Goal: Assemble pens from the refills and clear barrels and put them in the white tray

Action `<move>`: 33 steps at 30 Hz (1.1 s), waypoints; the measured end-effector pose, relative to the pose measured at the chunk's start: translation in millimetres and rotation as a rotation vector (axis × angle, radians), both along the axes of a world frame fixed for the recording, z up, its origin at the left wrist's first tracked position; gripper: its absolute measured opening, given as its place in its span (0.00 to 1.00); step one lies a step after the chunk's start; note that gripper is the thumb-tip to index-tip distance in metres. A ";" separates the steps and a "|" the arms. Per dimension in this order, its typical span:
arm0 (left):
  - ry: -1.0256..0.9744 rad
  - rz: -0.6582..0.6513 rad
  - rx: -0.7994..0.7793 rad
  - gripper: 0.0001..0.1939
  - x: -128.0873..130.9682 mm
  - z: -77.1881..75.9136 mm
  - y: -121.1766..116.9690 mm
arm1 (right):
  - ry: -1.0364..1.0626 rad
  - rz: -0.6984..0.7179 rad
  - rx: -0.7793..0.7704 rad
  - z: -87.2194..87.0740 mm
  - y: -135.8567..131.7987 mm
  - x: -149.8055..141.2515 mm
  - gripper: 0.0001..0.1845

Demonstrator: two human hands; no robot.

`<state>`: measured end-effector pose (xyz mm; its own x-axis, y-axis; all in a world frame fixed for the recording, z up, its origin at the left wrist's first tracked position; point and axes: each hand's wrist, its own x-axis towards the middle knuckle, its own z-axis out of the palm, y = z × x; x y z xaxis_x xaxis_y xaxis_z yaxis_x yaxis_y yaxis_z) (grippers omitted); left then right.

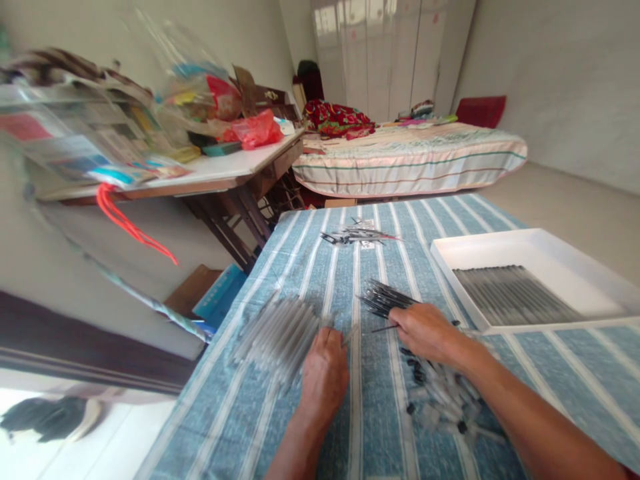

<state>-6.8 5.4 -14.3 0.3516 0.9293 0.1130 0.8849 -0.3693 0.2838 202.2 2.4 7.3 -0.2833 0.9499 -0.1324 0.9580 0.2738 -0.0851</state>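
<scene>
As we looked down over the striped tablecloth (373, 427), it took up the most room, blue with white stripes running away from us. Beyond it we had the bed (410, 163), pale cover, red patterned fabric (340, 120) heaped toward its left end. The desk (220, 170) on our left was piled with bags. White tray (565, 267) sat on the right side of the cloth, a row of grey rods (515, 297) lying side by side on its floor.

Loose grey tubes (280, 340) lay in a spread-out bundle on the left part of the cloth, blurred. Our left hand (325, 367) was right beside them, at their right edge. Our right hand (425, 330) was between the tubes and the tray, closer to the tray. Under our right forearm — a scattered heap of small clear and black pieces (440, 400), partly hidden by the arm.

Bundle of black rods (385, 298) lay by our right fingertips, fanned toward the far left; we couldn't tell if the hand touched it. Farther out, near the far edge, we had a loose pile of dark slivers (360, 235).

Smallest: our right fingers were bent, tips together on one thin black rod (384, 328) pointing left. Left fingers were curled in, a pale sliver (350, 335) at the tips — too blurred to say whether we gripped it.
</scene>
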 end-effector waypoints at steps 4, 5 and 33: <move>-0.231 -0.045 0.006 0.09 -0.1 0.2 0.3 | -0.025 -0.057 0.063 8.2 -1.9 9.5 0.13; -0.266 -0.060 0.006 0.08 0.2 0.2 0.3 | -0.032 -0.066 0.073 9.9 -2.2 10.8 0.13; -0.660 -0.111 -0.303 0.02 9.0 1.3 -7.5 | 0.132 0.213 0.262 13.6 -18.9 -11.2 0.14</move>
<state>2.3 -2.1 -13.0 0.3929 0.9163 0.0780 0.4560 -0.2678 0.8487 191.0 -16.5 20.9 -0.4768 0.8647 0.1582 0.8626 0.4949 -0.1048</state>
